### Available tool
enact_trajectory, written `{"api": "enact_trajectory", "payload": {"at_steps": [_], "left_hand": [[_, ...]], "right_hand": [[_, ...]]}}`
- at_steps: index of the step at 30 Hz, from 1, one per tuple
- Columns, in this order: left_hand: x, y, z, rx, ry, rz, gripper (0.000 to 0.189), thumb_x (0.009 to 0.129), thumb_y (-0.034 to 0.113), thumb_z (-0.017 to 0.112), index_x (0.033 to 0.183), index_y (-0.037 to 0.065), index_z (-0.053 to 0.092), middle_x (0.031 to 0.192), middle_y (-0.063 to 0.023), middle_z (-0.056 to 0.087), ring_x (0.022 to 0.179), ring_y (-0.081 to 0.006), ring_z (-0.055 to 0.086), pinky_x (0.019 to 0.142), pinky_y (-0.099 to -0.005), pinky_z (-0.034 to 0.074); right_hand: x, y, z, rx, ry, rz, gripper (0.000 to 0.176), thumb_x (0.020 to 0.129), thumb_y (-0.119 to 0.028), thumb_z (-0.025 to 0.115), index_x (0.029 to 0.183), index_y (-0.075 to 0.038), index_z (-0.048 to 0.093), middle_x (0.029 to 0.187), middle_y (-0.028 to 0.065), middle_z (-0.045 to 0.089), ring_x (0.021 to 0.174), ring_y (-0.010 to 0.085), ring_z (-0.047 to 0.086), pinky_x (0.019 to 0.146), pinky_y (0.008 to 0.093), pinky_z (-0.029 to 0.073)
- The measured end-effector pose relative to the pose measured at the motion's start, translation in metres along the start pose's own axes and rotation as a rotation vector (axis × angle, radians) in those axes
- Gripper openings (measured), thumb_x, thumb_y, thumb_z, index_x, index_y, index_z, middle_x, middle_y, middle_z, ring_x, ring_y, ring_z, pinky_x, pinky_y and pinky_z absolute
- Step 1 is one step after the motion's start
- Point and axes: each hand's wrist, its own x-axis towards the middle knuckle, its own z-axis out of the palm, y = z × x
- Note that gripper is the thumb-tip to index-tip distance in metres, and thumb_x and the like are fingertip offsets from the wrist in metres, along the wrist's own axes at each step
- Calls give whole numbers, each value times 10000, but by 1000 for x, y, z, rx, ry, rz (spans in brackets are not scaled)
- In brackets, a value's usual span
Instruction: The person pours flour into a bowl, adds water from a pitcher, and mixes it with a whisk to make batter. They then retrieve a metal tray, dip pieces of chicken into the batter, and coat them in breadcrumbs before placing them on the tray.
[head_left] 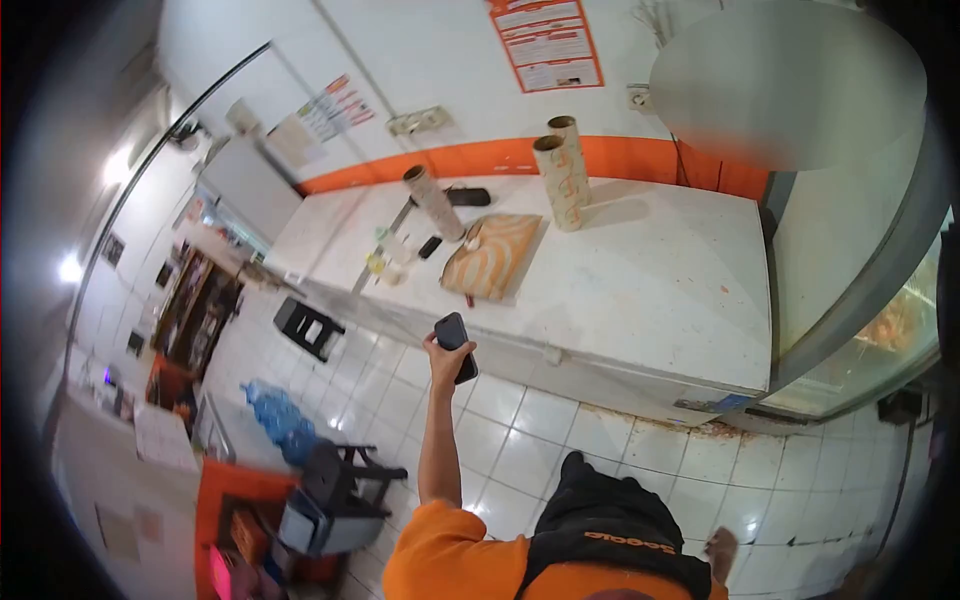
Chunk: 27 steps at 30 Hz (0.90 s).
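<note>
My left hand (449, 362) is closed around a dark smartphone (452, 335), stretched out in front of the long white counter (650, 290). My right hand (721, 546) hangs low beside my black apron (610, 540); it is small and blurred, and its fingers are hard to make out. Just beyond the phone, on the counter, lies a flat orange-and-cream patterned packet (493, 257). A small black object (430, 247) rests left of the packet, near a tilted-looking printed roll (434, 203). Two more printed rolls (562, 190) stand upright farther right.
Small bottles (383, 255) stand at the counter's left part, and a black case (466, 197) lies toward the wall. Black stools (310, 328) and blue water bottles (282, 420) occupy the tiled floor area at left. A glass-fronted case (900, 320) borders the right.
</note>
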Motion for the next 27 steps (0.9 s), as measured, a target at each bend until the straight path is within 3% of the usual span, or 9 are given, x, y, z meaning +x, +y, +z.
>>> {"api": "enact_trajectory", "payload": {"at_steps": [1, 6, 8, 9, 10, 12, 15, 20, 27], "left_hand": [[27, 0, 10, 100, -24, 121, 965, 564, 243, 873, 1334, -25, 357, 1245, -267, 491, 1210, -343, 479, 1059, -427, 393], [231, -45, 163, 503, -84, 497, 958, 552, 270, 874, 1301, -71, 383, 1219, -258, 508, 1113, -376, 542, 984, -448, 458], [271, -48, 196, 718, -49, 467, 1019, 564, 288, 885, 1378, -30, 361, 1149, -238, 593, 985, -369, 639, 849, -421, 539], [290, -48, 208, 706, -76, 457, 1019, 564, 288, 885, 1378, -30, 361, 1149, -238, 593, 985, -369, 639, 849, -421, 539], [311, -56, 215, 650, -222, 464, 1004, 587, 332, 868, 1373, -35, 363, 1175, -247, 574, 1056, -386, 600, 908, -439, 504], [332, -56, 230, 592, -399, 462, 992, 610, 377, 851, 1368, -39, 365, 1201, -256, 555, 1126, -403, 562, 968, -456, 468], [347, -52, 222, 311, -509, 242, 773, 728, 355, 778, 1345, 23, 451, 1059, -235, 646, 1023, -417, 625, 898, -473, 500], [406, -107, 214, 793, -572, 705, 322, 846, 217, 627, 1100, 20, 635, 890, -263, 671, 923, -441, 638, 770, -503, 514], [423, -134, 224, 732, -296, 1086, 361, 881, 333, 634, 897, -27, 659, 795, -207, 663, 739, -390, 630, 689, -521, 472]], "right_hand": [[-20, -7, 0, 830, 125, 78, 413, 900, -242, 626, 1296, -138, 571, 879, 48, 635, 582, 206, 572, 460, 361, 459], [-117, -137, -20, 777, 837, 73, 115, 917, -187, 541, 984, -114, 599, 755, 18, 566, 558, 156, 529, 443, 269, 411], [-103, -27, 16, 617, 645, 234, 172, 890, -181, 575, 1017, -71, 616, 819, 57, 628, 519, 181, 533, 454, 326, 434], [-88, 81, 54, 605, 470, -648, 213, 888, -251, 573, 997, -77, 631, 897, 80, 649, 693, 210, 618, 511, 359, 474], [-134, 38, 94, 446, 624, -74, 209, 887, -251, 571, 984, -75, 630, 885, 82, 647, 687, 213, 618, 510, 359, 474], [-177, -14, 155, 497, 659, 241, 204, 886, -252, 568, 958, -71, 627, 861, 87, 645, 676, 218, 616, 508, 359, 473], [-207, -58, 218, 561, 659, 316, 202, 885, -254, 562, 918, -65, 623, 825, 94, 641, 660, 226, 615, 505, 358, 472], [-227, -95, 282, 676, 721, 373, 214, 882, -256, 552, 853, -54, 617, 765, 105, 635, 633, 239, 612, 500, 357, 470], [-248, -59, 473, 900, 989, 509, 259, 878, -259, 539, 761, -39, 608, 681, 122, 626, 595, 258, 608, 492, 355, 467]]}}
